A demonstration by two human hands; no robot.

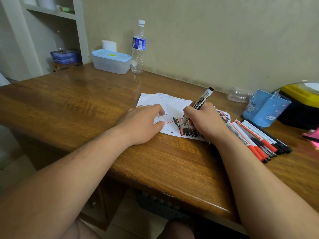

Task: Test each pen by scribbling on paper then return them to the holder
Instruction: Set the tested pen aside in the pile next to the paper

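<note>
Wooden desk (pixel 69 104) carries a white paper (pixel 155 99) about midway between its far and near edges, right of the middle. The paper bears red and black scribbles, thickest at its near right corner.

The right hand (pixel 205 121) grips a marker (pixel 202 101), fingers and thumb curled round the lower barrel. The marker is tilted, its black end pointing up and away, its tip touching the paper among the black strokes. Its white barrel reads "BOARD".

The left hand (pixel 143 123) lies on the paper's left part, holding nothing; its fingers are spread with the tips pressing down and the thumb out along the paper's near edge.

Just right of the paper, a bunch of pens (pixel 255 137) lies on the surface, red-and-white and black ones side by side, running toward the near edge. Beyond them, near the far right corner, stands a blue holder (pixel 265 109) that leans to the left. A yellow box (pixel 300 95) sits just right of it.

Along the far edge stand a bottle (pixel 138 49) and, touching or nearly touching its left side, a blue-lidded tub (pixel 111 62).
</note>
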